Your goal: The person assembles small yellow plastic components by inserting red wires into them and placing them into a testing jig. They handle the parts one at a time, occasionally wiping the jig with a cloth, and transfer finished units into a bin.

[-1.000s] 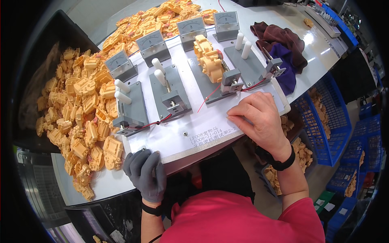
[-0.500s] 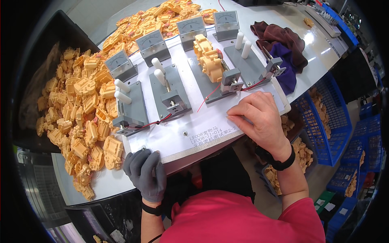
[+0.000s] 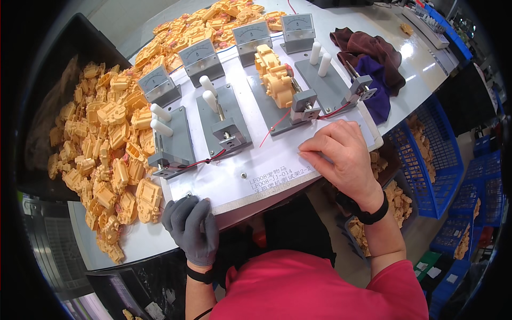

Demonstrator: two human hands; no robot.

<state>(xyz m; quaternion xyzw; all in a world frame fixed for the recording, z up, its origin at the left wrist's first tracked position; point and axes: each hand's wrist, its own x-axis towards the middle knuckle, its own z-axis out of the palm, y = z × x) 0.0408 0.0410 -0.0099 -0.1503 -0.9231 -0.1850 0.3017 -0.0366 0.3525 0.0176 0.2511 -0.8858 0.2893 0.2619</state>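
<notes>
My left hand [image 3: 191, 228], in a grey glove, rests at the near left edge of a white test board [image 3: 224, 184]. Its fingers are curled, with nothing visible in them. Bare and wearing a black wristband, my right hand [image 3: 338, 154] lies at the board's near right part, thumb and fingers drawn together and nothing seen between them. Just beyond it, a yellow plastic gearbox [image 3: 277, 85] sits on the third grey fixture plate [image 3: 285, 125], against a metal clamp block [image 3: 305, 101]. A thin red wire [image 3: 273, 129] trails from it onto the board.
Other fixture plates [image 3: 221, 114] carry white pegs [image 3: 209, 98]; grey dial meters [image 3: 200, 58] stand behind. Yellow gearboxes [image 3: 114, 138] are heaped left and behind. Dark cloths [image 3: 368, 58] lie on the right. Blue baskets [image 3: 426, 154] and a bin of gearboxes [image 3: 397, 205] stand lower right.
</notes>
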